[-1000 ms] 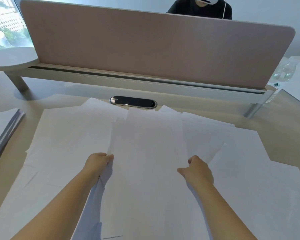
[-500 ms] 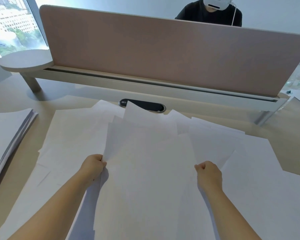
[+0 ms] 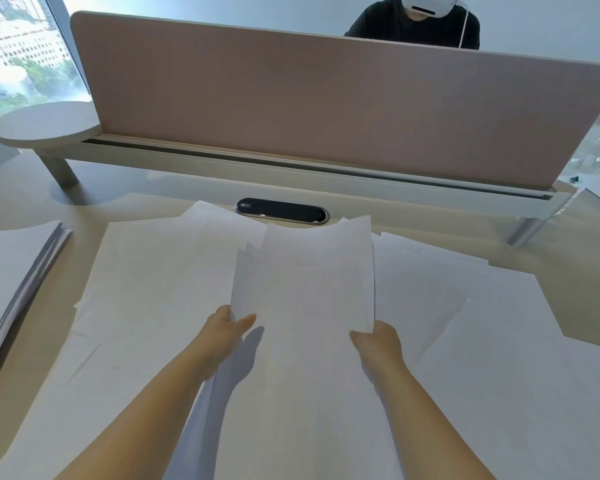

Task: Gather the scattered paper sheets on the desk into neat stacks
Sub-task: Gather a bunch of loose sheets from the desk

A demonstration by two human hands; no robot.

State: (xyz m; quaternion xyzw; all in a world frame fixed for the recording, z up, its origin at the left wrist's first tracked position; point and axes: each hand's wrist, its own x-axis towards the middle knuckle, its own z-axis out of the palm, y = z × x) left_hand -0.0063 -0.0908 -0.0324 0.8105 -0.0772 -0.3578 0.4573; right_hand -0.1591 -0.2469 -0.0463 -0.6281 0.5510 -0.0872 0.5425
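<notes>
Pale wood worktop (image 3: 21,188) fills our view, and we place everything against the black oval cable port (image 3: 281,211) set into it. Behind the port runs a long pinkish divider panel (image 3: 326,109) on a light rail, with a round side shelf (image 3: 45,124) at the rail's left end; past the panel sits another person (image 3: 413,29) in dark clothing wearing a white headset, and a window (image 3: 18,46) with city buildings shows far to the port's left.

Nearer us than the port, white scattered sheets (image 3: 153,278) cover most of the worktop, overlapping at loose angles to the port's left and right. Far left of the port lies a separate side stack (image 3: 11,271) of sheets, its edges fanned slightly. Far right of the port we see a clear plastic item (image 3: 593,154), too blurred to name.

Directly in front of the port we hold a gathered bundle (image 3: 309,289) of sheets, its far edge reaching almost to the port and its top corners uneven. Our left hand (image 3: 222,330) grips the bundle's left edge, thumb on top of the paper and the fingers (image 3: 224,311) curled under it. Our right hand (image 3: 378,341) pinches the bundle's right edge, its fingers closed tight round the paper. Both forearms reach in from the near edge, and the left hand casts a shadow on the sheets beneath.
</notes>
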